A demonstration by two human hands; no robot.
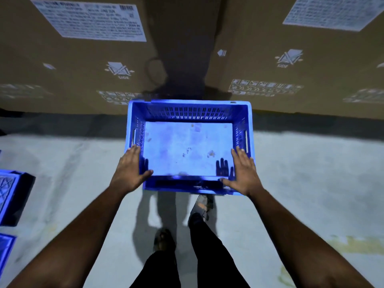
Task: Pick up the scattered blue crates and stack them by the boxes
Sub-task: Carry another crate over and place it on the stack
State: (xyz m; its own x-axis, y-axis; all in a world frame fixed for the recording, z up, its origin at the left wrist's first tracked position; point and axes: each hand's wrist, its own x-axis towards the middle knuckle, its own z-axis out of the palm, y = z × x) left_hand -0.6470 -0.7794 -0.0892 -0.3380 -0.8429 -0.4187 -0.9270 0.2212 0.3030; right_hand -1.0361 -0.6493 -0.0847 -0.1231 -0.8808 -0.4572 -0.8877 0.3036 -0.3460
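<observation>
Blue plastic, slotted along its walls, the crate [188, 146] is held open side up between both hands, its far wall close to the gap between two large cardboard boxes [79, 59]. Left hand [129, 170] grips the crate's near-left corner, fingers along the outer wall and thumb hooked over the near rim. Right hand [243, 173] grips the near-right corner likewise. More blue crates [10, 196] lie on the grey floor [311, 183] at the floor's left edge
</observation>
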